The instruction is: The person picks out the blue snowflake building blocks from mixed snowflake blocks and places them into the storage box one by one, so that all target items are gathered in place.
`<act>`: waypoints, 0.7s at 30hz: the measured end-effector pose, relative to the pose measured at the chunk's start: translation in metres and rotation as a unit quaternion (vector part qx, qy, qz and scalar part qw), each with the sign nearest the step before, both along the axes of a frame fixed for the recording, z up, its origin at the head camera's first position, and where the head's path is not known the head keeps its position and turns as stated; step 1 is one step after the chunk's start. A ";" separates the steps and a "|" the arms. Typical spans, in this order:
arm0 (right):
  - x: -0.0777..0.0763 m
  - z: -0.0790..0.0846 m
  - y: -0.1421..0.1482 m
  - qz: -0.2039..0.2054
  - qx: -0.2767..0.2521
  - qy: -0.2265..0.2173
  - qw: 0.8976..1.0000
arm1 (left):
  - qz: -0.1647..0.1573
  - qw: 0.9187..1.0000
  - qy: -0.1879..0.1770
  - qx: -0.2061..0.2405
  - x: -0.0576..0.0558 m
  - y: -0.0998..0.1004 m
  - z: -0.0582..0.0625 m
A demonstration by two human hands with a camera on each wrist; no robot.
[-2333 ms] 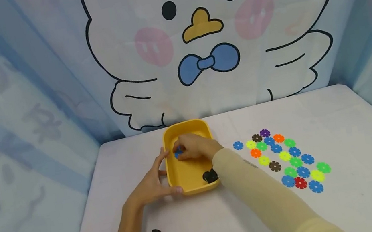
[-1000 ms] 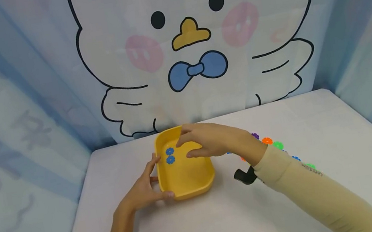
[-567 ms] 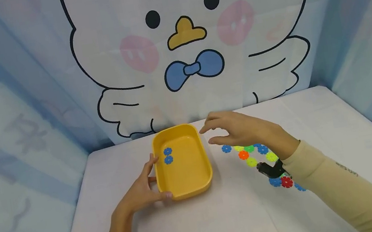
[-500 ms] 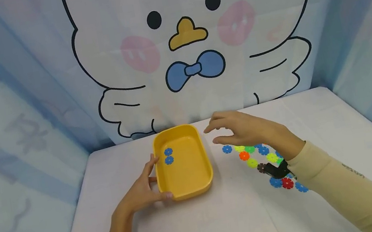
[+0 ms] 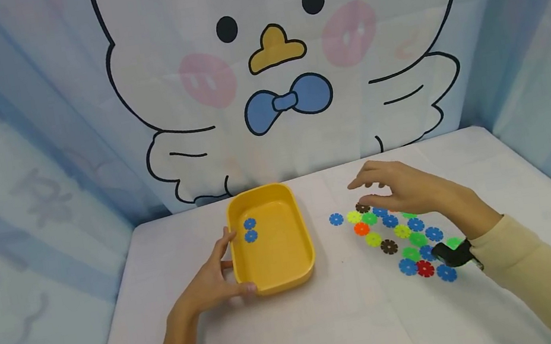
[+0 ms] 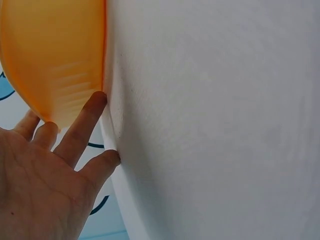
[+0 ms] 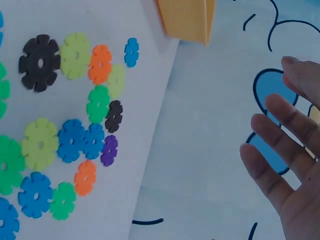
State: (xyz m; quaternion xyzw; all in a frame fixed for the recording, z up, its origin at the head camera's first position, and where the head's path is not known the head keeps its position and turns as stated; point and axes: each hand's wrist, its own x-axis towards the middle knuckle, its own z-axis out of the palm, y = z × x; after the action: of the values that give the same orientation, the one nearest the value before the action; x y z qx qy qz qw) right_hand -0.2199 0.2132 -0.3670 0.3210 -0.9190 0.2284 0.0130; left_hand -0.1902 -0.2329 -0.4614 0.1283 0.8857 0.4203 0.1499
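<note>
A yellow tray (image 5: 278, 283) stands on the white table, with two blue snowflake discs (image 5: 251, 236) lying inside near its left wall. My left hand (image 5: 212, 284) touches the tray's left side with spread, fairly straight fingers; its thumb is at the near left corner. In the left wrist view, fingertips (image 6: 95, 102) meet the tray's outer wall (image 6: 55, 50). Above the far part of a scatter of colourful notched discs (image 5: 402, 231) hovers my right hand (image 5: 402, 188), fingers loosely bent and holding nothing. It hides some of the discs at the back.
The scatter right of the tray includes a red disc (image 5: 425, 268), a brown disc (image 5: 389, 246) and a lone blue disc (image 5: 336, 219) nearest the tray. Behind the table (image 5: 301, 336) hangs a curtain (image 5: 304, 149) with a cartoon bird.
My right hand has let go of a blue disc in the tray, lifted out and moved right over the scattered discs. The left hand stays at the tray.
</note>
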 end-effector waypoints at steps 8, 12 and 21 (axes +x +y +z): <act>0.012 -0.019 0.034 -0.020 -0.023 -0.001 1.000 | 0.007 1.000 -0.005 -0.007 0.001 0.001 -0.001; 0.018 -0.028 0.048 -0.036 -0.031 -0.009 0.999 | 0.008 1.000 -0.003 -0.011 0.001 0.000 0.000; 0.031 -0.049 0.075 -0.074 -0.028 -0.023 0.997 | 0.003 1.000 -0.009 -0.008 0.002 0.003 0.002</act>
State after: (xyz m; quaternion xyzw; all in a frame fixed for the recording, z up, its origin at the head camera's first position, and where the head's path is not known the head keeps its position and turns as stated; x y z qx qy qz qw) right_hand -0.1892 0.2883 -0.4158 0.2467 -0.9335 0.2596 0.0176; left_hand -0.1881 -0.2297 -0.4591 0.1207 0.8879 0.4150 0.1574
